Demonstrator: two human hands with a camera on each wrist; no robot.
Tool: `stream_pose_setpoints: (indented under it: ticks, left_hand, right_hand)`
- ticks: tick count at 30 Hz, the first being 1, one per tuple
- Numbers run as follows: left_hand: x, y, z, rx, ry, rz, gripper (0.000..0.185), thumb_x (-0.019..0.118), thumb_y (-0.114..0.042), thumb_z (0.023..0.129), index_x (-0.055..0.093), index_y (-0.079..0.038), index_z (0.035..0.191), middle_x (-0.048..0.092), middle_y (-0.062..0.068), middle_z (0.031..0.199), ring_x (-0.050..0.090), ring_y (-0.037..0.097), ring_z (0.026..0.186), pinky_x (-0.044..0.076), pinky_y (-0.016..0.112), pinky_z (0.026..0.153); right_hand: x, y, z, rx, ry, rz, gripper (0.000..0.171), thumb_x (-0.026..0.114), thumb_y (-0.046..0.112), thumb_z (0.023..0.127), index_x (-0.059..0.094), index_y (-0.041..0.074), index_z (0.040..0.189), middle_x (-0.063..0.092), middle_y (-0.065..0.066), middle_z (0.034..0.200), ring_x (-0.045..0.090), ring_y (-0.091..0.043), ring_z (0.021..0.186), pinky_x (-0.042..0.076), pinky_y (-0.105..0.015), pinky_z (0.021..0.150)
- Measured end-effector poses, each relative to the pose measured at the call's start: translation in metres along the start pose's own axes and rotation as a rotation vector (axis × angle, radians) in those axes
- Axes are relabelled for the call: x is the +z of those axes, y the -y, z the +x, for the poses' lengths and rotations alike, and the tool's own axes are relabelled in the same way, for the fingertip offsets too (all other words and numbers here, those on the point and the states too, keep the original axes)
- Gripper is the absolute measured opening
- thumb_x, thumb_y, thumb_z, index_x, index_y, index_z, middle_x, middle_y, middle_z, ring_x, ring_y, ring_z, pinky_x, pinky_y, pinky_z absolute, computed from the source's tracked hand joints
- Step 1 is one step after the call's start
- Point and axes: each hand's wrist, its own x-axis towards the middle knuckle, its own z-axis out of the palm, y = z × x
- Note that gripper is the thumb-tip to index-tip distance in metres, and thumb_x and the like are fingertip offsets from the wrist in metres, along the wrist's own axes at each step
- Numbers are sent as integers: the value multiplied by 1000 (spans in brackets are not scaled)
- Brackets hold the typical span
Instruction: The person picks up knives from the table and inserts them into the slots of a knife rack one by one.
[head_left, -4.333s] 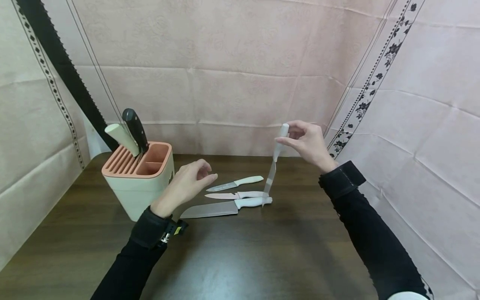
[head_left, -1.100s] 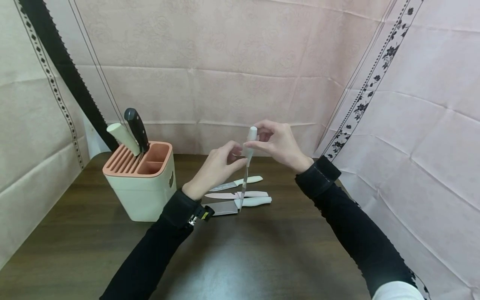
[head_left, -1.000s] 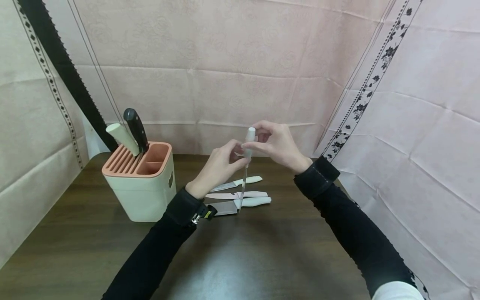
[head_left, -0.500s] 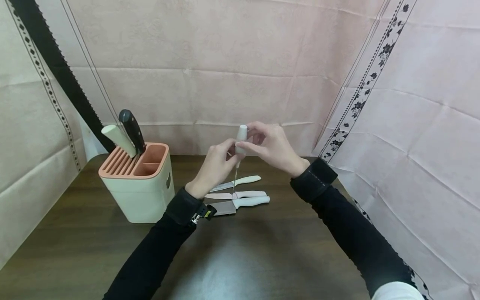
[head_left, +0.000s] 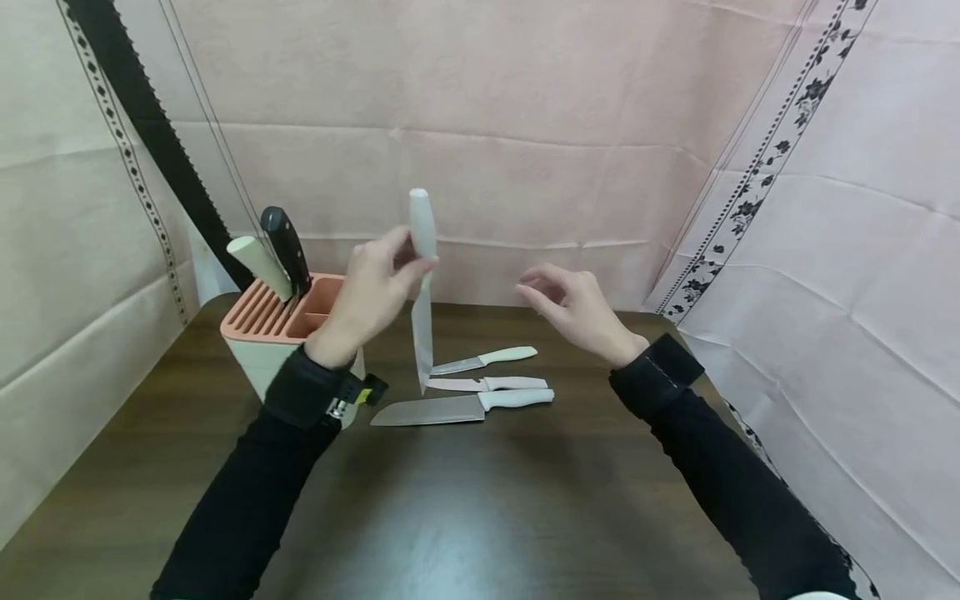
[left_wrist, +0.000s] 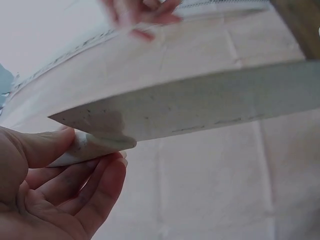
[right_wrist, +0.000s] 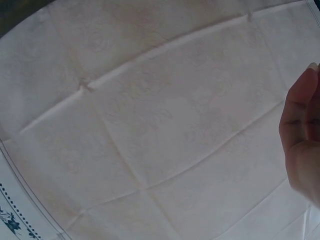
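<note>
Left hand (head_left: 372,283) holds a white-handled knife (head_left: 422,308) up in the air, just right of the knife block (head_left: 279,333). Handle up, blade hanging straight down, tip above the table (head_left: 465,517) and not touching it. Fingers and thumb pinch the lower part of the handle near where the blade begins; the wrist view shows the thumb (left_wrist: 42,147) over the handle and the fingers (left_wrist: 95,192) curled under it, the flat of the blade (left_wrist: 210,102) running away to the right.

Right hand (head_left: 577,308) is farther right of the block, well apart from the knife, fingers loosely spread, holding nothing.

Three more knives lie on the table to the right of the block: a small knife (head_left: 483,360) farthest back, a pink-bladed knife (head_left: 487,384) in the middle, a broad knife (head_left: 461,407) nearest. Two handles stand in the block's slots, a cream handle (head_left: 257,265) and a black handle (head_left: 287,248).

Handling, judged: the knife looks light and stiff, thin blade, smooth handle that could turn in a fingertip pinch. Sharp edge, so take it by the handle only. A fuller wrap around the handle's middle would likely steady the hanging blade better than this pinch.
</note>
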Motion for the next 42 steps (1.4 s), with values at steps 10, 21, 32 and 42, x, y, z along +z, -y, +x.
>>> stream_pose_setpoints:
  ticks: [10, 21, 32, 42]
  left_hand:
    - [-59, -11, 9, -30, -59, 111, 31, 60, -12, 95, 58, 4, 120, 68, 21, 113, 66, 29, 100, 51, 39, 86]
    - [-107, -21, 7, -38, -195, 170, 35, 61, -15, 94, 57, -5, 128, 70, 19, 111, 63, -2, 85, 47, 12, 77]
    - [-169, -26, -2, -127, -323, 96, 35, 58, -16, 96, 53, -15, 131, 66, -21, 101, 62, -3, 94, 47, 16, 91]
    - [-189, -14, 0, -152, -400, 133, 30, 56, -15, 97, 56, -19, 126, 65, -21, 97, 57, -2, 94, 35, 20, 91]
  right_hand:
    - [3, -7, -4, 26, 18, 12, 16, 63, 14, 93, 68, 4, 104, 73, -7, 81, 66, -18, 67, 47, -22, 58]
    - [14, -12, -3, 14, 23, 28, 11, 63, 11, 92, 69, 4, 99, 73, -7, 83, 67, -15, 71, 50, -26, 60]
    - [23, -16, -1, 18, 36, 33, 11, 62, 12, 93, 71, 6, 96, 73, -6, 82, 64, -17, 66, 47, -23, 58]
    - [27, -19, -2, 29, 66, 47, 13, 59, 11, 95, 71, 5, 97, 73, -9, 86, 67, -18, 70, 46, -20, 59]
